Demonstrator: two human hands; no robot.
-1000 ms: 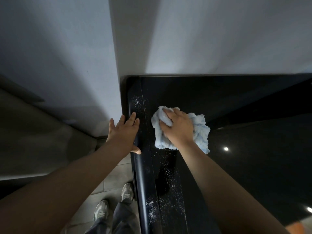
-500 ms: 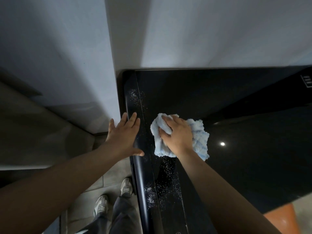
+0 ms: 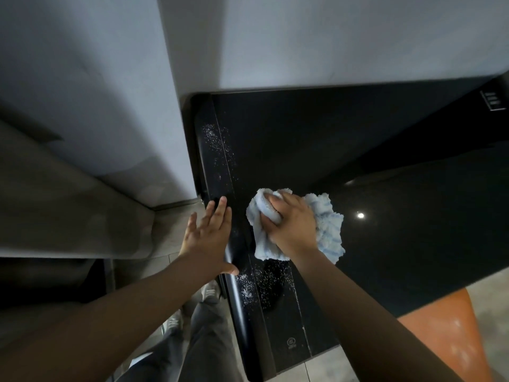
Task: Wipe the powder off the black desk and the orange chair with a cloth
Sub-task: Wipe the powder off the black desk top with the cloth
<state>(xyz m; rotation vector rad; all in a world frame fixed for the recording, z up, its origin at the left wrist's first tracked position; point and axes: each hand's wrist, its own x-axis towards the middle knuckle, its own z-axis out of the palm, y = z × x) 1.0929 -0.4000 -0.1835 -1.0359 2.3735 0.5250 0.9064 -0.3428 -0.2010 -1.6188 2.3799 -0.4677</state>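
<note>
From your head camera, your right hand (image 3: 292, 227) presses a bunched pale-blue cloth (image 3: 329, 224) down onto the glossy black table (image 3: 399, 244), near its left edge. Your fingers (image 3: 278, 201) are curled round a fold of the cloth and clamp it, while the rest of the fabric spreads out from under your palm to the right and toward you.

Your left hand (image 3: 208, 238) lies flat against the rounded left edge of the table, just beside the cloth but not touching it. Its fingers are straight and slightly apart, holding nothing, and the thumb rests on the rim.

White powder (image 3: 264, 282) is scattered on the table just below the cloth, between your two forearms, and some of it sits on the rounded edge. A second, thinner patch of powder (image 3: 217, 142) lies farther away along the same edge, close to the back corner.

The orange chair (image 3: 446, 334) shows at the lower right, its seat partly tucked under the near side of the table — pale smudges mark its surface, but you cannot tell what they are.

A grey wall (image 3: 303, 37) runs behind the table. A small bright light reflection (image 3: 360, 215) shines on the tabletop to the right of the cloth. Below your left arm you can see dark trousers (image 3: 203, 340) and a grey shoe (image 3: 210, 292) on the tiled floor (image 3: 165, 238).
</note>
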